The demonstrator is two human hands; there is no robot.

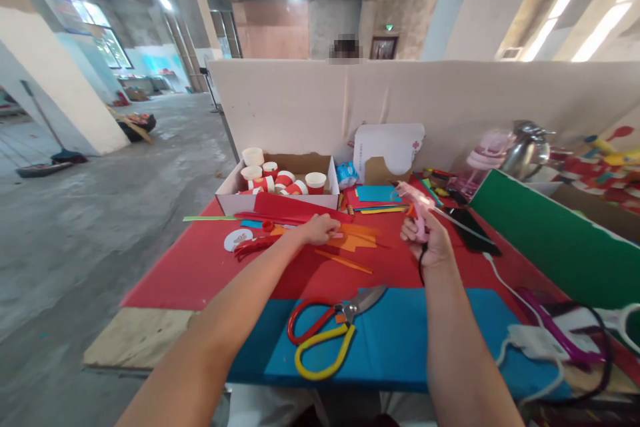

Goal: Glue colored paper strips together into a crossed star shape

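Observation:
My left hand (319,229) reaches over the red-covered tabletop, fingers pinched on an orange paper strip (361,231) that is smeared by motion. Flat orange paper pieces (364,241) lie just under it, and a thin orange strip (345,261) rests nearer to me. In my right hand (430,237) is a pink hot glue gun (419,208), its nozzle pointing up and to the left. Between my forearms, large scissors (350,310) with one red and one yellow handle loop lie partly spread on blue paper (395,340).
Behind my left hand, a white box (280,202) holds several red-and-white paper cups. Red paper (295,210) leans against it. At right are a black phone (470,230), a green board (545,240), a metal jug (525,147) and a white power strip (537,341) with cables. A partition (290,100) stands behind.

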